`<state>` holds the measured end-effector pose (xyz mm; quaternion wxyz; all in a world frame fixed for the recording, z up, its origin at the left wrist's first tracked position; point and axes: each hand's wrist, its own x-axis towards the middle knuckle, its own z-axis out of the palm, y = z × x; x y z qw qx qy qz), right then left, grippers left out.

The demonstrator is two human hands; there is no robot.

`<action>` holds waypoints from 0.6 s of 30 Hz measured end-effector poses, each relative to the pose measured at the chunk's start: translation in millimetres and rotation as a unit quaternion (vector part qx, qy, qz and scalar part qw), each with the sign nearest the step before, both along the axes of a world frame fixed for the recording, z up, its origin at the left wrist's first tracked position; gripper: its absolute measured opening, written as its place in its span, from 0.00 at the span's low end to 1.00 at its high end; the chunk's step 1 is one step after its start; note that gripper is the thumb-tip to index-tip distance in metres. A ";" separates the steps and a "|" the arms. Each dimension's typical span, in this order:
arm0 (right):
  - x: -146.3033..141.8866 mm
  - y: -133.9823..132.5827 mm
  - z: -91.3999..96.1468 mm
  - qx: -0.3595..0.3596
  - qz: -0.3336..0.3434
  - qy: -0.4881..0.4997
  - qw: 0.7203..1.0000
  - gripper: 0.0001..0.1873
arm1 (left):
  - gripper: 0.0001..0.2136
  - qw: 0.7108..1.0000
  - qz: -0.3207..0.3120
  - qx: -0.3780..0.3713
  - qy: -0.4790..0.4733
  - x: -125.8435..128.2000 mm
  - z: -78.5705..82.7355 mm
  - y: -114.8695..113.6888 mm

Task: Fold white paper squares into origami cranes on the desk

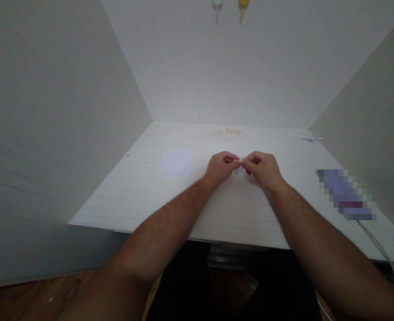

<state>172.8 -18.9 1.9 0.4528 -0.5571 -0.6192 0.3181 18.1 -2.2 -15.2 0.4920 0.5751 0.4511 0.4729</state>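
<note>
Small pale piece point(238, 170), probably paper: clock centre, between the hands, low over the tabletop point(237, 214). Left to right: white sheets point(176, 161) lie flat at nine o'clock, apart. Nearer, same bearing, left hand point(221, 168), fingers pinching the piece. Right hand point(262, 168) at three o'clock, fingers pinching it too; finer detail too small to tell. White scrap point(313, 138) at two o'clock, well apart. My judgement: light pinches, fingers close together and wrists steady suit so small a piece.

Dimly lit pale back wall point(223, 71), greyish side walls point(56, 107), white streaked tabletop point(143, 196), brown wood-look floor point(66, 292)
</note>
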 end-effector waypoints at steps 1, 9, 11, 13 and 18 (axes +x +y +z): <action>0.0 -0.3 1.3 0.003 -0.008 0.004 1.000 0.08 | 0.05 1.000 -0.002 0.004 0.012 0.1 -0.1 0.0; -2.1 -2.1 0.4 0.008 -0.008 0.014 1.000 0.08 | 0.04 1.000 0.002 0.024 0.009 0.2 0.7 0.2; -2.1 -1.6 -1.5 0.007 -0.005 0.020 1.000 0.08 | 0.03 1.000 0.008 0.022 0.007 0.5 2.7 -0.7; -1.4 -1.3 -2.7 -0.002 0.005 0.022 1.000 0.09 | 0.03 1.000 0.014 0.016 0.008 0.8 5.3 -2.0; 1.9 -2.9 -1.8 -0.005 0.028 -0.007 1.000 0.10 | 0.03 1.000 0.016 0.006 -0.003 1.4 8.6 -4.2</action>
